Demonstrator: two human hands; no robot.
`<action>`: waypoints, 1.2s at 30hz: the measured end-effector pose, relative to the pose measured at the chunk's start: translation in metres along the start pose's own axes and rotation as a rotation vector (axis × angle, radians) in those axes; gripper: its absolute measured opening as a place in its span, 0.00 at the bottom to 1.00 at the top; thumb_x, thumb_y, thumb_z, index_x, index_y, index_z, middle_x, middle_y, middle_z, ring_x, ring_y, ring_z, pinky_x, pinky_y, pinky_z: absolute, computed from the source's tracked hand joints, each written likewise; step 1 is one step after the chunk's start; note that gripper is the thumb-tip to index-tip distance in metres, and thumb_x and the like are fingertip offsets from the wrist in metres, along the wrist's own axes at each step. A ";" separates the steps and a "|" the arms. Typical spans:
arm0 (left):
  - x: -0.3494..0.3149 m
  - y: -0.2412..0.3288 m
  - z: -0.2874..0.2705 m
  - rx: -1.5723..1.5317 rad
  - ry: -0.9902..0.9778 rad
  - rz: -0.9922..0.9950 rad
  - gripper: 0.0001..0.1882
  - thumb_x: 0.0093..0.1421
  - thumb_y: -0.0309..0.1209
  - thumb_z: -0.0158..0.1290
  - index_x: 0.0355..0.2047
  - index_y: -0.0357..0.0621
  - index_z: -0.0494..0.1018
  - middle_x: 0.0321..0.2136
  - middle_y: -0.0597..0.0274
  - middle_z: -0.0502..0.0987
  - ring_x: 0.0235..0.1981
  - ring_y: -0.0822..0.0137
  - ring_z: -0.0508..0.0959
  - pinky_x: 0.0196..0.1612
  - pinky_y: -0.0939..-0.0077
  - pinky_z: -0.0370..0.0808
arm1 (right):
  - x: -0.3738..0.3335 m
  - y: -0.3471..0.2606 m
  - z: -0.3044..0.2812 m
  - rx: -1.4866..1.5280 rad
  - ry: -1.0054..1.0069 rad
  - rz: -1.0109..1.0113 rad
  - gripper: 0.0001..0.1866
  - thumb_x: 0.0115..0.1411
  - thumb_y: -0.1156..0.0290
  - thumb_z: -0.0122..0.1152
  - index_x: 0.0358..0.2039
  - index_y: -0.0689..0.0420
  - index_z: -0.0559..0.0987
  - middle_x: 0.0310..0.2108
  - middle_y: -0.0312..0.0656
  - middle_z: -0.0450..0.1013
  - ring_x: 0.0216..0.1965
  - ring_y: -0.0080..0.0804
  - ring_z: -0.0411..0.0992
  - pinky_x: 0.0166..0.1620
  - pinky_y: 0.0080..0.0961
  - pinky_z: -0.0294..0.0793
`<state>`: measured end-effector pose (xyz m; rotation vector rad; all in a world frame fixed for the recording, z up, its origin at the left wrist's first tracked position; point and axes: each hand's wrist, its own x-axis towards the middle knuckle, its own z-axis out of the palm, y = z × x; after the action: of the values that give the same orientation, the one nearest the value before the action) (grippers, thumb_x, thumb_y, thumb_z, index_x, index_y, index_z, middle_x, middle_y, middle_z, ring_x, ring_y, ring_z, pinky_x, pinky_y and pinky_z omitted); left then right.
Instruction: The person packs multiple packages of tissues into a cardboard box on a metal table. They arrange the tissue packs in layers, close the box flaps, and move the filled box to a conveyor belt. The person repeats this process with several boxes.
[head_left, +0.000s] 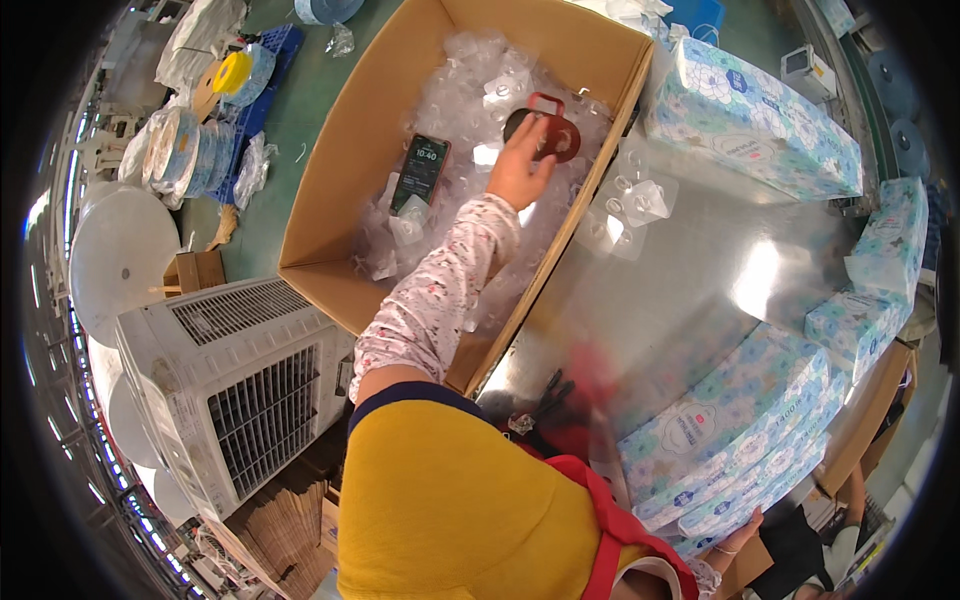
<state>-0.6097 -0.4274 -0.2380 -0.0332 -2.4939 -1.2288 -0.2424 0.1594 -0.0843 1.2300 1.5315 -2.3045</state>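
My left hand (pixel 519 168) reaches into a large cardboard box (pixel 340 130). Its fingers and thumb are around a dark red, round object (pixel 560 141) with a red loop; its exact kind is unclear. Clear plastic pieces with round fittings (pixel 460 85) fill the box under the hand. A lit phone (pixel 421 172) lies on them, left of my hand. At the lower right, my right hand (pixel 738 532) grips the near end of a stack of blue floral tissue packs (pixel 700 430); part of that hand is hidden.
More tissue packs (pixel 750 120) lie at the far side and right edge of the shiny metal table (pixel 680 270). Several clear plastic pieces (pixel 630 200) lie beside the box. A white air cooler (pixel 240 370) stands at left. Another person's arm (pixel 856 495) shows at lower right.
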 end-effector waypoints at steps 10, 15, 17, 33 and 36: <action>-0.034 0.066 -0.012 -0.144 0.103 -0.126 0.12 0.54 0.23 0.51 0.40 0.38 0.73 0.34 0.55 0.74 0.35 0.63 0.75 0.37 0.74 0.73 | 0.003 0.011 -0.027 0.001 0.127 0.021 0.38 0.54 0.45 0.45 0.57 0.60 0.59 0.55 0.44 0.60 0.53 0.41 0.60 0.54 0.35 0.59; -0.051 0.193 -0.014 -0.360 -0.172 0.072 0.16 0.51 0.31 0.54 0.41 0.41 0.71 0.36 0.48 0.72 0.38 0.50 0.72 0.41 0.63 0.70 | 0.008 -0.003 -0.004 0.041 0.081 0.062 0.38 0.54 0.45 0.43 0.58 0.60 0.57 0.55 0.44 0.60 0.53 0.41 0.60 0.54 0.35 0.60; -0.078 0.226 0.021 -0.431 -0.379 0.131 0.26 0.52 0.42 0.55 0.47 0.37 0.67 0.40 0.43 0.71 0.43 0.48 0.71 0.46 0.59 0.68 | 0.018 -0.010 -0.007 0.061 0.023 0.085 0.38 0.54 0.46 0.42 0.58 0.60 0.57 0.56 0.46 0.57 0.53 0.43 0.59 0.54 0.37 0.59; -0.101 0.310 0.159 -0.395 -1.461 -0.397 0.71 0.35 0.70 0.53 0.61 0.29 0.30 0.57 0.26 0.49 0.59 0.40 0.56 0.59 0.64 0.56 | 0.065 -0.018 -0.030 0.117 -0.124 -0.008 0.33 0.57 0.48 0.44 0.56 0.59 0.61 0.51 0.45 0.64 0.47 0.39 0.66 0.50 0.35 0.67; -0.111 0.302 0.168 -0.413 -1.444 -0.342 0.72 0.35 0.71 0.52 0.60 0.28 0.28 0.57 0.25 0.48 0.59 0.39 0.56 0.60 0.65 0.56 | 0.069 -0.018 -0.036 0.097 -0.112 -0.075 0.34 0.57 0.48 0.44 0.56 0.58 0.60 0.52 0.45 0.63 0.48 0.39 0.66 0.50 0.36 0.66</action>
<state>-0.5036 -0.0953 -0.1376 -0.9348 -3.3134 -2.4524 -0.2770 0.2197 -0.1241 1.0600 1.4691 -2.4765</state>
